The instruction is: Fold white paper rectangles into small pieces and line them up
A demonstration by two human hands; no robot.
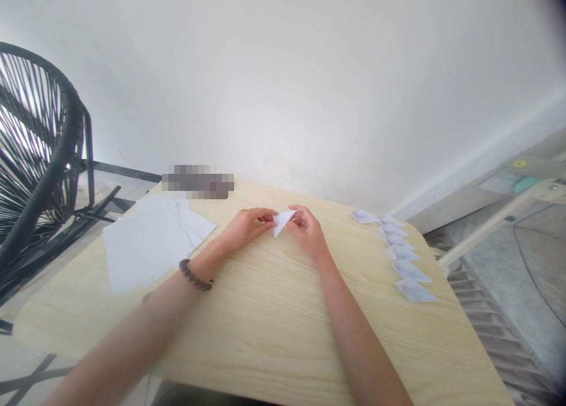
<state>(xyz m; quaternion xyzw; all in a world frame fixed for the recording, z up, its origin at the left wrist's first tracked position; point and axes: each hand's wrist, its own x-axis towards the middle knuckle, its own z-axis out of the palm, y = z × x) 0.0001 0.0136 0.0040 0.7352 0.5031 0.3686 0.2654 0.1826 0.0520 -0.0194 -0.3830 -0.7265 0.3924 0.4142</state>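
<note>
A small piece of folded white paper (282, 222), roughly triangular with one point downward, is held just above the middle of the table. My left hand (247, 228) pinches its left edge between thumb and fingers. On the opposite side, my right hand (307, 229) grips the right edge in the same way. Beaded bracelet (195, 276) circles my left wrist. Several folded white paper pieces (409, 270) stand in a row on the right of the table, apart from my right hand. Flat white sheets (145, 241) lie overlapping to the left of my left hand.
The light wooden table (265, 329) stands against a white wall (287, 88). A blurred-out dark object (198, 182) rests at its back left. A black woven chair (66, 117) is at the left, and a pale metal frame bar (481, 232) slants past the right edge.
</note>
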